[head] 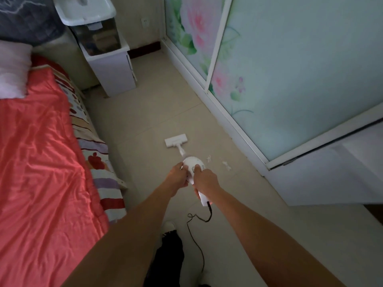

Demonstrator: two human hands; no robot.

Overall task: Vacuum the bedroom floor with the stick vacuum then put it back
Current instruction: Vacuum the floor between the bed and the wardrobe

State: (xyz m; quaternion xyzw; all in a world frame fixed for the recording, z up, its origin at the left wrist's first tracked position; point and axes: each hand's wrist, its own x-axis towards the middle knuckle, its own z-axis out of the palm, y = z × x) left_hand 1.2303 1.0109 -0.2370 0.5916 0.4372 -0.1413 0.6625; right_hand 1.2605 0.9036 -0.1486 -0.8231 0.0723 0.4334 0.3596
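Pretty dim room: beige tiled floor [149, 112], bed [41, 162] with a coral quilt along the left, white nightstand [116, 73] in the far corner, and frosted sliding doors [290, 79] with pink flowers on the right.

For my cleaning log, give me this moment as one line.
phase: vacuuming | both hands: left hand, right hand on stick vacuum | floor head on tile | white scraps right of it, unswept | cord trailing

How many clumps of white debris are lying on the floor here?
2. One white fluffy debris clump lies just right of the white stick vacuum's body; another lies further right, toward the floral sliding door. More may be hidden behind the hands.
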